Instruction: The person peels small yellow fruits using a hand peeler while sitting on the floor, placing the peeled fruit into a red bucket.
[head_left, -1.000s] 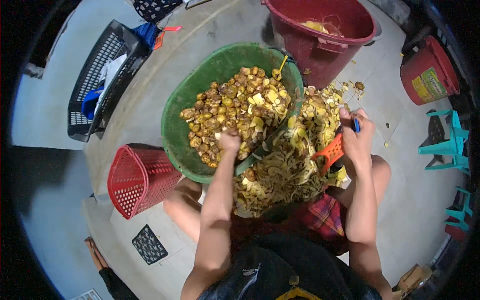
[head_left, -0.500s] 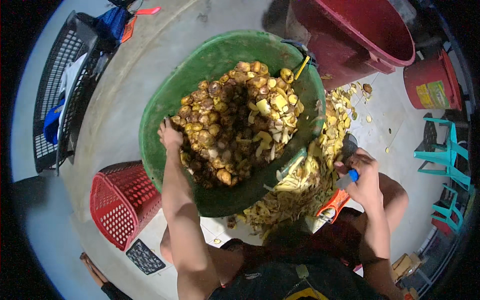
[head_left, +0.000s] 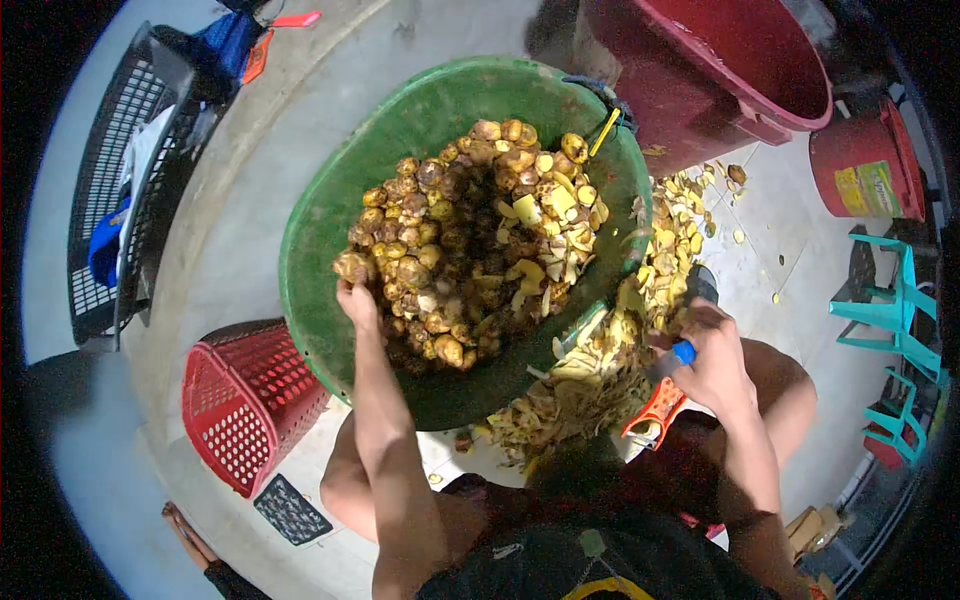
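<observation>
A big green tub (head_left: 330, 200) in front of me holds a heap of brown, muddy potatoes (head_left: 410, 205). Cut yellow pieces and peelings (head_left: 570, 205) lie on the heap's right side. At the tub's left, my left hand (head_left: 360, 303) is closed round a large potato (head_left: 352, 266), lifted just off the heap's edge. My right hand (head_left: 715, 360), over my right knee, is closed on a knife (head_left: 664, 366) with some blue at its handle; its blade points left and is blurred. Below the hand sits an orange plastic piece (head_left: 655, 410), partly hidden by my leg.
Peelings (head_left: 590, 395) pile up beside the tub's near right rim. A red perforated basket (head_left: 232, 410) and a dark mat (head_left: 291, 511) lie at left, a black crate (head_left: 95, 270) beyond. Red bins (head_left: 650, 90) and teal stools (head_left: 885, 305) stand at right. Another person's limb (head_left: 190, 538) shows lower left.
My left hand has drawn back from the tub's left side and now has a potato in it. My right hand and the knife have shifted slightly left.
</observation>
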